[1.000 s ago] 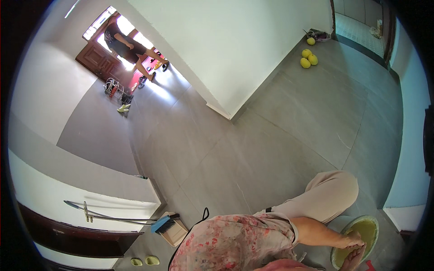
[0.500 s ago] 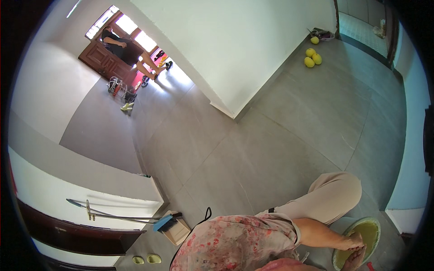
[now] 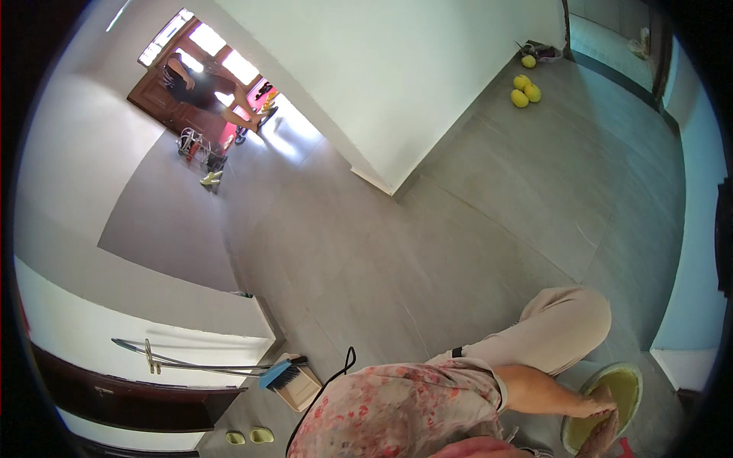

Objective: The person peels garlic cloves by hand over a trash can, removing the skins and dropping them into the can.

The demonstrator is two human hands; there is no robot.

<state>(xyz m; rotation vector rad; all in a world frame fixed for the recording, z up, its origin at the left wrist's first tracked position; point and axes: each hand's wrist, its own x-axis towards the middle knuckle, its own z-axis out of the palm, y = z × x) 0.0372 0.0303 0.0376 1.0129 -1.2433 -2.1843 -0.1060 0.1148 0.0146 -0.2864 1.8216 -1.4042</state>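
Note:
Both my hands are together over a round, pale-rimmed bucket at the lower right, whose inside looks yellow-green. My left hand reaches across its near rim from a bare forearm. Up against it, partly overlapping, is my right hand. The fingers are blurred and partly hidden where the hands meet, so whether anything is between them cannot be made out. My bent leg in beige trousers lies beside the bucket.
Several yellow round fruits lie on the grey tile floor by the far wall. A dustpan and blue brush stand at left, near green slippers. Another person is by the far door. Something red lies beside the bucket.
My hands have shifted slightly against each other over the bucket. The far person's arms and legs have changed position. The view has moved a little.

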